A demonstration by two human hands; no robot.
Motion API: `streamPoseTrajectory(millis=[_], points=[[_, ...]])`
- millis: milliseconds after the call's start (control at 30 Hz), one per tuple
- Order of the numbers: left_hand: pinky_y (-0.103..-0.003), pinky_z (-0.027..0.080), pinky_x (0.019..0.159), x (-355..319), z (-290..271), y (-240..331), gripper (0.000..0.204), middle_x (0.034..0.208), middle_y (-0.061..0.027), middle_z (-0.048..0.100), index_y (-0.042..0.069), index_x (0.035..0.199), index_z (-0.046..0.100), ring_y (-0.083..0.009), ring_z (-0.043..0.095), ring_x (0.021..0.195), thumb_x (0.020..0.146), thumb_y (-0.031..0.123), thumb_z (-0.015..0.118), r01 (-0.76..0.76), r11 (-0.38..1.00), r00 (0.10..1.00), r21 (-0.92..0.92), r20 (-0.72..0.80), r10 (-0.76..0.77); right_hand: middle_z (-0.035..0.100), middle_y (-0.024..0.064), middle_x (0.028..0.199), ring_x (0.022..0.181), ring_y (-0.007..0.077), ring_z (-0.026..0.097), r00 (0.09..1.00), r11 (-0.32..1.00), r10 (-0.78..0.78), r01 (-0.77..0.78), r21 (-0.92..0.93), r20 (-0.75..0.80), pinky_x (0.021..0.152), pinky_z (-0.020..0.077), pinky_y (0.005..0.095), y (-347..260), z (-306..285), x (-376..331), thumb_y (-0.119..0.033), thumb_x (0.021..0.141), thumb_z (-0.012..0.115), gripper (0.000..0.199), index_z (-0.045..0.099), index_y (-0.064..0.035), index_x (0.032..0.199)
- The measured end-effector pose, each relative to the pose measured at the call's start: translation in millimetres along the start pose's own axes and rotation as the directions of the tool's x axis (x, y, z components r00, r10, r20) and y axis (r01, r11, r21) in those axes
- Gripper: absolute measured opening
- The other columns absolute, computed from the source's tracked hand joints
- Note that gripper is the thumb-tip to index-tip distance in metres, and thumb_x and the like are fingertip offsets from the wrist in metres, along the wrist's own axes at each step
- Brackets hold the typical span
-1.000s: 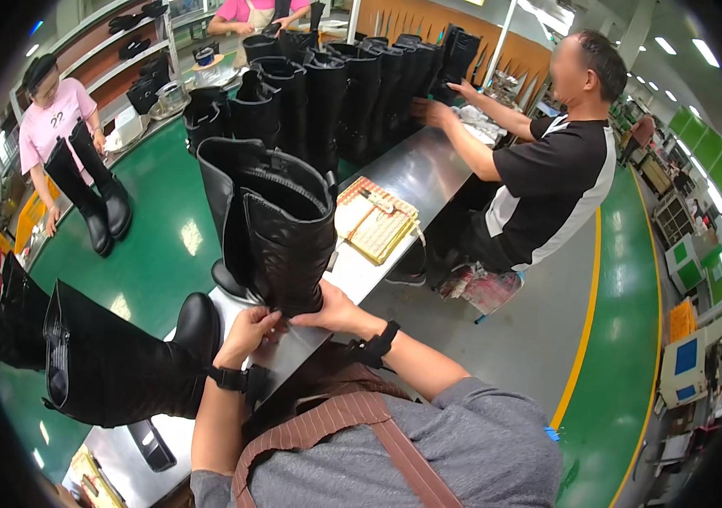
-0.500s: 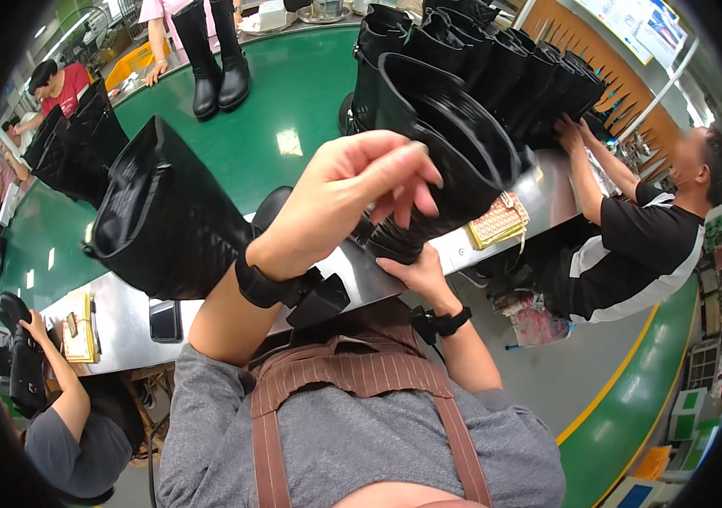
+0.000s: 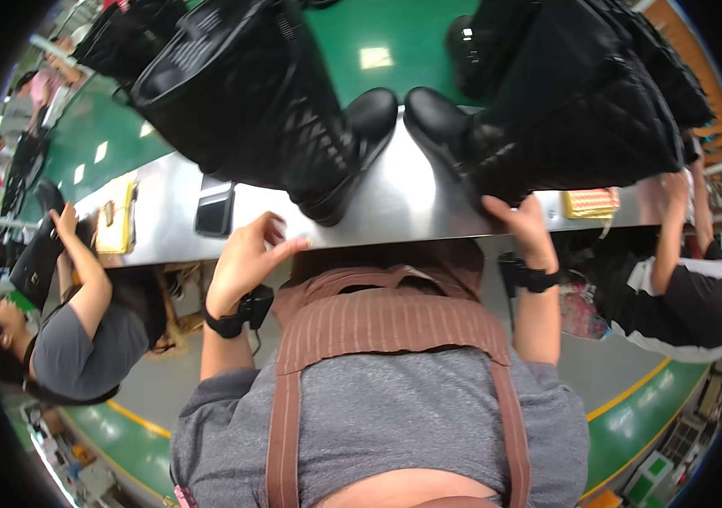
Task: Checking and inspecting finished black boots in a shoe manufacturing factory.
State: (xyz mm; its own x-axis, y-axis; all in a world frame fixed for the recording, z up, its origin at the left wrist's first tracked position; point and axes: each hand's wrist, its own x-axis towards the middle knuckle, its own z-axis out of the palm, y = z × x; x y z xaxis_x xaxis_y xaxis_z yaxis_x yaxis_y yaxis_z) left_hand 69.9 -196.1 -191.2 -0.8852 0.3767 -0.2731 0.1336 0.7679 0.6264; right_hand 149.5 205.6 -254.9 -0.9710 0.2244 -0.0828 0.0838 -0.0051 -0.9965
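Observation:
Two tall black boots stand upright on the metal table edge, toes turned toward each other: a left boot (image 3: 251, 110) with a quilted shaft and a right boot (image 3: 564, 118). At the heel of the right boot is my right hand (image 3: 528, 230), thumb and fingers closed around its lower back; part of the grip is hidden by the boot. My left hand (image 3: 246, 258) holds nothing. Its fingers are curved and apart over the table's front edge, short of the left boot's heel.
A black phone (image 3: 214, 207) and a yellow paper pad (image 3: 115, 220) lie to the left. Another yellow pad (image 3: 591, 203) lies right. More black boots (image 3: 128, 42) stand on the green surface (image 3: 378, 34). Co-workers sit on both sides, the left one (image 3: 81, 339) handling a boot.
The right boot, held raised and tilted before, now stands on the metal edge. My left hand has come down and left from in front of it. The view has tipped lower.

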Motion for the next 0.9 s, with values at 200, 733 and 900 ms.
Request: streamPoseTrajectory(millis=[200,733,900], points=[[-0.032,0.048,0.092,40,29,-12,0.088,0.126,-0.0151,0.057,0.0,0.137,0.042,-0.025,0.058,0.113,0.066,0.023,0.09,-0.345,0.886,0.931,-0.308,-0.229,0.283,0.067,0.0089,0.112,0.101,0.0159,0.062,0.994,0.99,-0.064,0.074,-0.122,0.084,0.092,0.0481,0.0304,-9,11,16,-0.015,0.073,0.083,0.054,0.061,0.0046,0.118],[-0.038,0.043,0.103,58,48,43,0.052,0.131,-0.0102,0.059,0.001,0.134,0.05,-0.0213,0.057,0.118,0.098,0.039,0.053,-0.117,-0.094,0.94,-0.989,-0.141,0.311,0.066,0.0108,0.119,0.109,0.0245,0.063,0.993,0.645,-0.115,0.055,0.762,0.025,0.096,0.0482,0.0382,-19,91,-2,-0.027,0.088,0.058,0.042,0.062,0.0003,0.118],[-0.039,0.048,0.099,56,56,48,0.041,0.124,-0.0089,0.062,0.003,0.13,0.054,-0.0198,0.06,0.114,0.096,0.024,0.06,-0.101,-0.144,0.95,-0.984,-0.138,0.279,0.065,0.0102,0.12,0.111,0.0233,0.062,0.994,0.682,-0.113,0.069,0.728,0.011,0.1,0.0462,0.0376,-14,100,-1,-0.027,0.087,0.059,0.042,0.063,0.0014,0.118]])
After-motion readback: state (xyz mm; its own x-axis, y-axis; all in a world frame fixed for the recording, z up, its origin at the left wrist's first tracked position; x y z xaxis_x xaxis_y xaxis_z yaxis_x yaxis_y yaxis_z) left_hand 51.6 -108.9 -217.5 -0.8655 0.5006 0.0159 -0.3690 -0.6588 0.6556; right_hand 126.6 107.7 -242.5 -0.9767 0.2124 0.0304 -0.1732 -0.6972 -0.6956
